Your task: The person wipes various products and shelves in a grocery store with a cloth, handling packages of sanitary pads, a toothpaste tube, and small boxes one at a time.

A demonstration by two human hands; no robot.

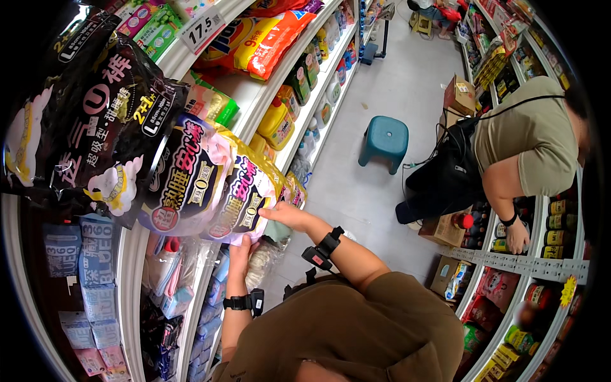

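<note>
Both of my hands are at a row of purple and yellow plastic packs of sanitary pants [186, 181] that stick out from the shelf at left. My right hand [286, 216] has its thumb on the face of the front pack [248, 196], its fingers behind the pack's edge. Just below, my left hand [242, 255] pinches the same pack's lower edge, the fingers partly hidden. Large black packs [90, 119] hang or stand beside the purple ones, nearer the upper left. Each wrist wears a black strap with a small device.
Blue packets [98, 267] fill the lower left shelves; detergent bags [267, 43] and bottles [279, 124] stand farther up. A teal plastic stool [385, 138] is in the aisle. At right a person [525, 138] bends at shelves of jars, near cardboard boxes [444, 229]. Another person crouches at the far end.
</note>
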